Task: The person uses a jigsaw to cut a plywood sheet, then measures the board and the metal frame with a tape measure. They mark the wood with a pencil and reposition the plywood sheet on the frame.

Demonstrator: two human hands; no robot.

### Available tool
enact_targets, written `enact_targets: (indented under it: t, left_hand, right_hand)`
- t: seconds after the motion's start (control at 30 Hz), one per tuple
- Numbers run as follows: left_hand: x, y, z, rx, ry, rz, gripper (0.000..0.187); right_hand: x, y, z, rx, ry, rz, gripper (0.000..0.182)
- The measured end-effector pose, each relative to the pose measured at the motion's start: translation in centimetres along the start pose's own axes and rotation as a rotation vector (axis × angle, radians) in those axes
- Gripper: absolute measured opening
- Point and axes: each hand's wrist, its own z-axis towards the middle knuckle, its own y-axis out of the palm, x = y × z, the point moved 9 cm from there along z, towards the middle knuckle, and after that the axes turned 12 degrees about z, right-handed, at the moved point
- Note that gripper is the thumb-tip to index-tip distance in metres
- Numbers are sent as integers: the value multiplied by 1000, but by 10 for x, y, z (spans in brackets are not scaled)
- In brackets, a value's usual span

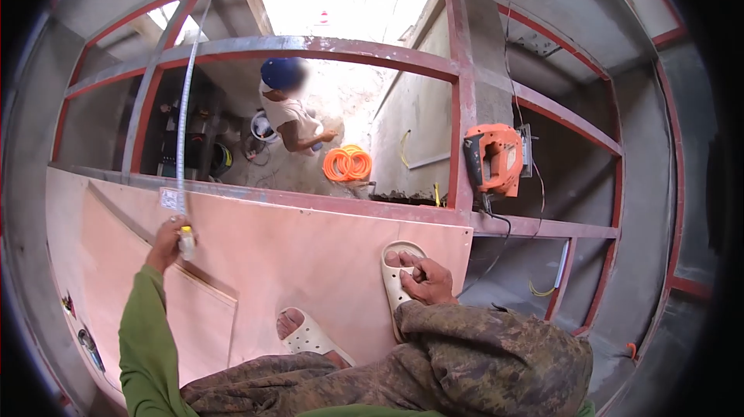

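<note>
My left hand [166, 243] is closed around a tape measure [186, 245] with a clear case and a yellow part. Its metal blade [184, 107] runs out from the plywood's edge, across the gap, to a far beam at the top left. My right hand [428, 282] is curled beside my right foot, over the cream clog [394, 293]; whatever its fingers may hold is hidden. Under both feet lies a plywood sheet [310, 254]. A second plywood piece [198, 308] rests on it at the left.
Red and grey steel beams [349, 53] frame openings down to a lower floor. Below, a person in a blue cap [283, 74] stands near orange coiled tubing [346, 163]. An orange jigsaw [496, 160] with a dangling cord sits on the beams at right.
</note>
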Motion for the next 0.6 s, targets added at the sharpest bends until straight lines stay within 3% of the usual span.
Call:
enact_targets:
  t: [0.07, 0.13, 0.2, 0.27, 0.3, 0.4, 0.47, 0.53, 0.6]
  left_hand:
    - [10, 38, -10, 9, -38, -138, 18]
    - [24, 76, -19, -53, -26, -139, 16]
    - [27, 106, -22, -90, -43, -198, 16]
    - [27, 127, -19, -100, -47, -233, 16]
    - [27, 139, -17, -134, -58, -264, 16]
    - [27, 158, -12, -154, -46, -278, 17]
    - [29, 166, -14, -189, -39, -245, 23]
    - [29, 170, -15, -136, -37, -172, 23]
    - [20, 178, -15, -129, -22, -139, 23]
  right_hand:
    - [-3, 0, -1, -9, -46, -11, 21]
    - [-14, 0, 3, -40, 48, -113, 28]
    - [-15, 5, 3, -39, -41, -29, 27]
    - [-7, 2, 1, -21, 84, 5, 26]
    - [1, 2, -1, -27, 96, -36, 35]
    - [7, 1, 0, 5, -5, 4, 25]
    - [14, 3, -2, -5, 38, 8, 23]
    - [22, 2, -2, 5, 89, 7, 24]
    - [11, 1, -2, 4, -7, 62, 28]
